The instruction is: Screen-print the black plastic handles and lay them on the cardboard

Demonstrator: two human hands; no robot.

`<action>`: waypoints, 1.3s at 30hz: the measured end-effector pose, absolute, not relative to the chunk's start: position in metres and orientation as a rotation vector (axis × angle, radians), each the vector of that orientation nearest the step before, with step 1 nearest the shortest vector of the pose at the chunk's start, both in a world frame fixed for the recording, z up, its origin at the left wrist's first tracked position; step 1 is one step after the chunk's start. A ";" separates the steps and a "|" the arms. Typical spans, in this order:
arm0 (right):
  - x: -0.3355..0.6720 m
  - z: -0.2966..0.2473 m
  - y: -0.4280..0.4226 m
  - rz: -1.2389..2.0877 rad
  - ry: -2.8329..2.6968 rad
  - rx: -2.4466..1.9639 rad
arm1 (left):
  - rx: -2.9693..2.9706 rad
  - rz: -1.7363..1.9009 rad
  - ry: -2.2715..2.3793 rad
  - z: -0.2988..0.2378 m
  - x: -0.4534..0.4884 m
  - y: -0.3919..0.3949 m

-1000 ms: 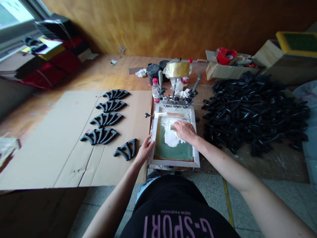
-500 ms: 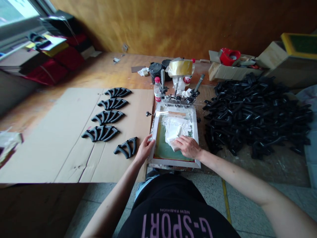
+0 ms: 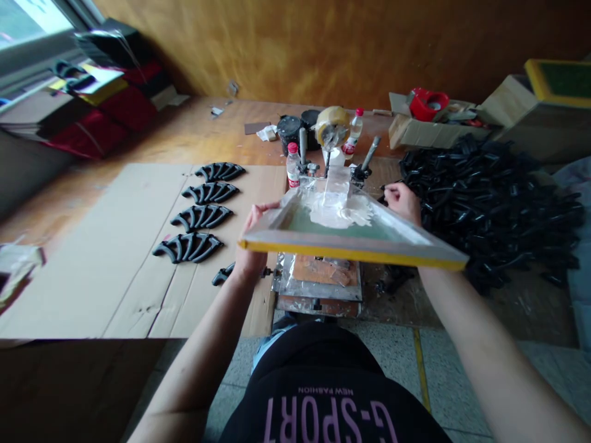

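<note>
1. Yellow-edged screen frame (image 3: 351, 251) is tilted up in both hands, far end at the press clamps (image 3: 330, 175), near edge raised above the bed.
2. L hand (image 3: 253, 237): fingers curled over the frame's L rail, gripping it.
3. R hand (image 3: 401, 203): fingers bunched and curled on the R rail, gripping it; the heap of black plastic parts (image 3: 489, 209) is just beside them.
4. Thick white ink (image 3: 337, 210) lies on the green mesh (image 3: 295, 218).
5. Under the frame: foil-covered press bed (image 3: 318, 277), w/ a brown pad on it.
6. L of the press: 4 black arched parts (image 3: 188, 247) in a row on cardboard (image 3: 138, 289); a 5th (image 3: 223, 275) is partly hidden by my L forearm.
7. Behind: red-capped plastic bottle (image 3: 292, 166), tape roll (image 3: 332, 126).
</note>
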State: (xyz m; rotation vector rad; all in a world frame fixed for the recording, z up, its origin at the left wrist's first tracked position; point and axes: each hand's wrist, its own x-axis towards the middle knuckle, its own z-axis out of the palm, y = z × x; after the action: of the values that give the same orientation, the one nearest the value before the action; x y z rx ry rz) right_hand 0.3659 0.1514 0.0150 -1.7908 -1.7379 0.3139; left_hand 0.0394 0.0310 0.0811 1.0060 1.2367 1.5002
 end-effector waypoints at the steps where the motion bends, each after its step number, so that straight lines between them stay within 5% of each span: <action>1: 0.369 0.001 0.143 0.379 -1.760 -1.837 | 1.011 1.541 1.186 0.091 0.044 0.041; 7: 0.310 -0.060 0.069 0.475 -2.354 -1.731 | 0.864 1.577 1.123 0.092 0.066 0.055; 12: 0.252 -0.043 0.028 0.437 -2.276 -1.845 | 0.489 0.833 1.189 0.012 0.094 -0.010; 18: 0.256 -0.035 0.008 0.500 -2.473 -1.163 | 0.335 1.047 1.316 -0.042 0.058 -0.052; 24: 0.421 -0.068 0.065 -0.044 -2.048 -2.247 | 0.280 0.971 2.004 -0.100 -0.086 -0.079; 28: 0.473 -0.087 0.071 -0.139 -2.090 -2.354 | 0.308 0.633 2.176 -0.131 -0.131 -0.081; 35: 0.430 -0.088 0.047 0.009 -2.076 -2.061 | 0.662 0.023 2.206 -0.101 -0.135 -0.050; 39: 0.353 -0.079 0.032 0.335 -2.208 -1.571 | 0.928 0.437 1.990 -0.039 -0.087 -0.009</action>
State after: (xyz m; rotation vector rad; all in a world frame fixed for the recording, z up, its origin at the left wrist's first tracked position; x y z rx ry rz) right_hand 0.3527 0.0317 -0.0787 -1.5715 -2.2079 0.3347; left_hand -0.0874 -0.0086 -0.0390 0.9278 1.9897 0.4366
